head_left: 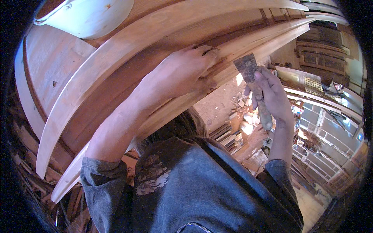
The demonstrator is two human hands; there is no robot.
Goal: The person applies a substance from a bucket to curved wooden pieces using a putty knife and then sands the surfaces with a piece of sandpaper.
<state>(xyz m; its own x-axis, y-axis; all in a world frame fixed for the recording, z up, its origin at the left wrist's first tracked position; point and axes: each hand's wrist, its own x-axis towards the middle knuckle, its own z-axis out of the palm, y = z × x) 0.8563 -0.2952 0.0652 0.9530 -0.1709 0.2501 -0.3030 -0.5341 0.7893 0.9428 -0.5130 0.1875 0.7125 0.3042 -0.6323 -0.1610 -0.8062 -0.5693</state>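
My left hand (179,72) lies over a long, pale wooden board (278,37), its fingers bent onto the board's edge. In my right hand (274,91), to the right of the board, is a putty knife (243,65) with a stained, squarish blade pointing up and a worn handle pointing down; my thumb lies along it near the blade. Beyond the left hand another long, smooth pale board (109,47) runs across the bench, with darker reddish wood between the two boards.
A white bucket (79,17) sits at the top left beside a pale panel (55,72). Below and to the right is a dirt-coloured floor (213,112) with stacked timber strips (227,138). Window frames and lattice panels (322,136) stand at the far right.
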